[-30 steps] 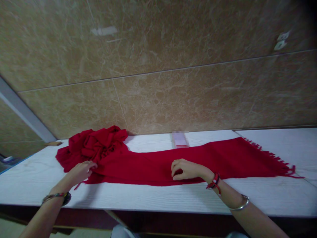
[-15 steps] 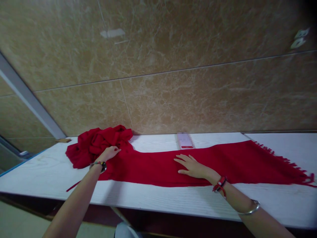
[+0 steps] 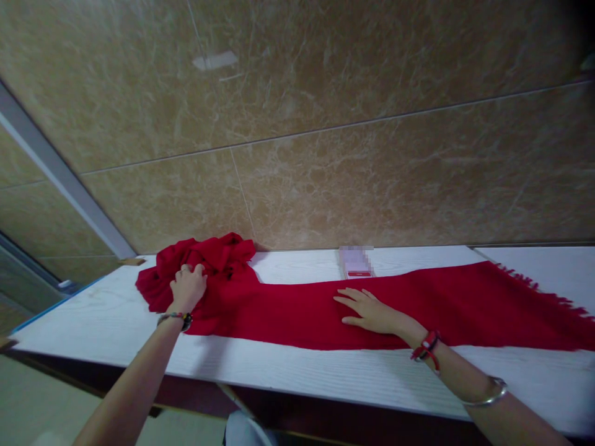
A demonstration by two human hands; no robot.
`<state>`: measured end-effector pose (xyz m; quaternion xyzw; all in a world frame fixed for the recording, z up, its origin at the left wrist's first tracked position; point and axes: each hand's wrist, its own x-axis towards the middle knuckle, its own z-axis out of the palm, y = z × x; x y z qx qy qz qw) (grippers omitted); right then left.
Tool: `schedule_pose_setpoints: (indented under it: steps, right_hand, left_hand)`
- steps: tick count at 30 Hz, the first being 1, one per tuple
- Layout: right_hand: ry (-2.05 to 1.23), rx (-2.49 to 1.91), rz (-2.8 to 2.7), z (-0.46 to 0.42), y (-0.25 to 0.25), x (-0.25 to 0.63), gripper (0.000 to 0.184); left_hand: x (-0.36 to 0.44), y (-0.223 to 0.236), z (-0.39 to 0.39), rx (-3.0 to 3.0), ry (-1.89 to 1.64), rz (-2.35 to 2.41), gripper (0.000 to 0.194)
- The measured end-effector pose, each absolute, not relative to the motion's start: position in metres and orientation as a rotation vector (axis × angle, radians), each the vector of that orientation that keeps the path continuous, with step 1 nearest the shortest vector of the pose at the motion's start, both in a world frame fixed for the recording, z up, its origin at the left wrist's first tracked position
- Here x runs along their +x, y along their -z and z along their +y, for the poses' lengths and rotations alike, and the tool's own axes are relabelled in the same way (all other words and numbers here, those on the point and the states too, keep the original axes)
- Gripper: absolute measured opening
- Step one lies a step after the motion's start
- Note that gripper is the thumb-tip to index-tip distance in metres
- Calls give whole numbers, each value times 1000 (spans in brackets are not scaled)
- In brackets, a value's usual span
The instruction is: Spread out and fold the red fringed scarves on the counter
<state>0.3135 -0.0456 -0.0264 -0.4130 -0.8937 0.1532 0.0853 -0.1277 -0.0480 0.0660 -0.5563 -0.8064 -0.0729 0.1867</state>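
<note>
On this white tabletop, a red scarf is touched by a splayed right hand and, where bunched, a curled left hand, grip kinda unclear.

The scarf is red and lies lengthwise on the white table. Its left end is bunched; its middle and right are spread flat, with a fringe along the right end.

Left hand: on the scarf's bunched end, fingers curled; grip on cloth not discernible. Bracelet at the wrist.

Right hand: palm down on the scarf's middle, fingers extended. Red band at the wrist; bangle on the forearm.

Behind the scarf's middle: pale item, partly pixelated. Behind the scarf's bunched end: small block. Beyond the scarf: tiled wall.
</note>
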Motion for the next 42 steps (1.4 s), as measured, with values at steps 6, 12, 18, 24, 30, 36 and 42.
schedule_pose_setpoints:
  steps: [6, 12, 18, 24, 30, 36, 42]
  right_hand:
    - [-467, -1248, -2656, -48, 21, 311, 59]
    - [-289, -1215, -2579, -44, 25, 310, 53]
    - [-38, -1203, -2466, -26, 30, 291, 34]
    - [136, -1329, -2517, -4, 21, 252, 30]
    - [201, -1515, -2500, -2, 16, 238, 26]
    - [240, -1641, -2360, 6, 6, 249, 23]
    - [135, -1390, -2370, -21, 11, 244, 25]
  left_hand:
    - [-97, -39, -65, -1550, 378, -2134, 50]
    - [-145, -28, -62, -1549, 462, -2483, 53]
    - [-166, -40, -40, -1589, 525, -2523, 46]
    - [-159, -50, -31, -1671, 710, -2241, 41]
    - [-171, -40, -22, -1832, 555, -2144, 42]
    - [-170, -44, -17, -1752, 547, -2160, 44]
    - [-141, -40, -41, -1711, 503, -1915, 45]
